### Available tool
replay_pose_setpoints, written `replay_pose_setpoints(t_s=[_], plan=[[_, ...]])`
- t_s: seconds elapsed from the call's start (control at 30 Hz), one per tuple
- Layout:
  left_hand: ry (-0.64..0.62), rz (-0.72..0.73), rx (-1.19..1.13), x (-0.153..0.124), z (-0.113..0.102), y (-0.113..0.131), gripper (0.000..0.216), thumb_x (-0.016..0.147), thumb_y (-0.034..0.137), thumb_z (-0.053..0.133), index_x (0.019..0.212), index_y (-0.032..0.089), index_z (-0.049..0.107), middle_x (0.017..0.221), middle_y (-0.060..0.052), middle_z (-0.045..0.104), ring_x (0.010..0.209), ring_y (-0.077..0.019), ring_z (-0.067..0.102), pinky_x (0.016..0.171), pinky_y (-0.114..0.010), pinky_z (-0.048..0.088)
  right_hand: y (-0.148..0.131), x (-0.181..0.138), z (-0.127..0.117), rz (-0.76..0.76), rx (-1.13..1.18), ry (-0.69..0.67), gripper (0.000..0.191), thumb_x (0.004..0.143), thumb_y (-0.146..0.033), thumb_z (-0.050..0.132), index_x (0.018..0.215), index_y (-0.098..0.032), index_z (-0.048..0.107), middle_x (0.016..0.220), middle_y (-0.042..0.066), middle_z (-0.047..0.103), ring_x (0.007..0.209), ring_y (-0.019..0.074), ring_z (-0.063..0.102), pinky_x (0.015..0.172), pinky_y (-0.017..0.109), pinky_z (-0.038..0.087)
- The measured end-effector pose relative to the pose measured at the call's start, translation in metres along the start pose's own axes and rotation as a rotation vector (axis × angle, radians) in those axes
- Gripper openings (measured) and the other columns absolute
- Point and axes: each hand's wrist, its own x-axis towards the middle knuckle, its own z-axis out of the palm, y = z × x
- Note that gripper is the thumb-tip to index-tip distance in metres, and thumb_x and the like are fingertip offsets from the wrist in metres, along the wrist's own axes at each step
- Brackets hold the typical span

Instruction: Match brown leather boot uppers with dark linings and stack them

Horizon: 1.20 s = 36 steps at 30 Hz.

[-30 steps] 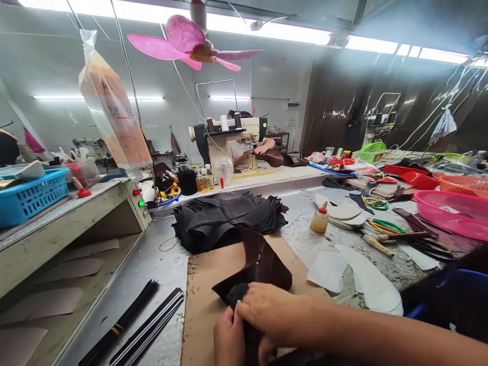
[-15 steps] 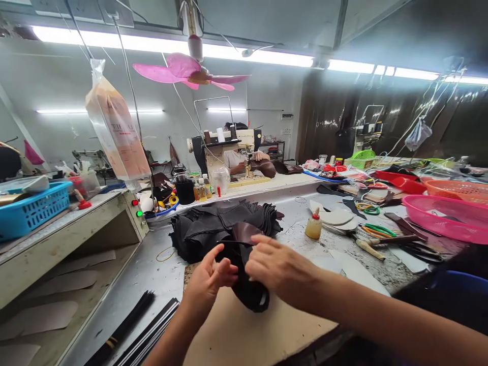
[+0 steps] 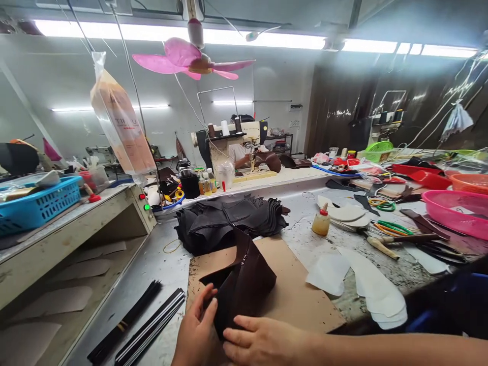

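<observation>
A folded dark brown leather piece (image 3: 255, 284) with a seam down it lies on the tan board (image 3: 301, 290) in front of me. My left hand (image 3: 198, 325) is at its lower left edge, thumb and fingers apart. With fingers stretched out, my right hand (image 3: 263, 340) rests at the near edge of the same piece. Just behind lies a thick stack of black leather pieces (image 3: 229, 223), which the far tip of the brown piece reaches.
Bundled black strips (image 3: 125, 320) lie at the left. To the right are a glue bottle (image 3: 321, 222), white pattern pieces (image 3: 375, 287), a hammer (image 3: 383, 248) and a pink basket (image 3: 457, 211). A co-worker (image 3: 240, 155) sits behind a sewing machine (image 3: 255, 137).
The brown leather piece, held up between both hands before, now lies opened out on the board. Both hands have come lower and nearer, and their fingers have loosened. The view has shifted slightly.
</observation>
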Motion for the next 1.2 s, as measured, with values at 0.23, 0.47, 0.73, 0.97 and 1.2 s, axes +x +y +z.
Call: replay_pose_setpoints(t_s=[0.23, 0.47, 0.73, 0.97, 1.2], plan=[[-0.196, 0.235, 0.262, -0.012, 0.008, -0.031, 0.021, 0.064, 0.033, 0.067, 0.081, 0.025, 0.077, 0.130, -0.012, 0.058, 0.129, -0.0371, 0.043, 0.106, -0.055, 0.035, 0.010, 0.022, 0.034, -0.069, -0.180, -0.366, 0.024, 0.085, -0.041, 0.057, 0.077, -0.026, 0.074, 0.097, 0.002, 0.073, 0.107, 0.0285, 0.056, 0.108, 0.051, 0.031], [-0.087, 0.436, 0.232, 0.039, 0.015, 0.009, 0.020, 0.068, 0.030, 0.061, 0.081, 0.025, 0.076, 0.118, -0.009, 0.067, 0.126, -0.0327, 0.048, 0.106, -0.053, 0.037, 0.070, 0.012, -0.020, 0.141, -0.102, -0.148, 0.010, 0.076, -0.016, 0.069, 0.067, -0.020, 0.068, 0.075, 0.001, 0.070, 0.088, 0.0197, 0.057, 0.099, 0.035, 0.041], [-0.465, 0.607, 0.416, 0.010, -0.059, 0.202, 0.015, 0.068, 0.035, 0.072, 0.058, 0.024, 0.072, 0.054, 0.004, 0.063, 0.053, -0.0139, 0.055, 0.066, -0.024, 0.050, 0.057, -0.018, -0.163, 0.479, 0.510, 0.456, 0.012, 0.092, -0.024, 0.055, 0.088, -0.020, 0.066, 0.081, 0.000, 0.067, 0.093, 0.0137, 0.059, 0.097, 0.028, 0.041], [-0.797, 0.333, 0.573, -0.018, -0.036, 0.221, 0.013, 0.073, 0.025, 0.062, 0.064, 0.022, 0.071, 0.053, 0.006, 0.057, 0.050, -0.0103, 0.041, 0.045, -0.019, 0.030, 0.017, -0.031, -0.155, 0.611, 0.705, 0.534, 0.002, 0.086, -0.020, 0.064, 0.085, -0.022, 0.065, 0.078, -0.003, 0.067, 0.080, 0.0095, 0.062, 0.081, 0.019, 0.044], [-0.875, 0.464, 0.570, -0.021, -0.029, 0.237, 0.023, 0.084, 0.029, 0.051, 0.080, 0.020, 0.071, 0.075, 0.002, 0.066, 0.067, -0.0124, 0.053, 0.061, -0.017, 0.041, 0.012, -0.044, -0.158, 0.697, 0.766, 0.685, 0.019, 0.085, -0.036, 0.065, 0.076, -0.019, 0.065, 0.073, 0.000, 0.066, 0.073, 0.0122, 0.060, 0.071, 0.022, 0.044]])
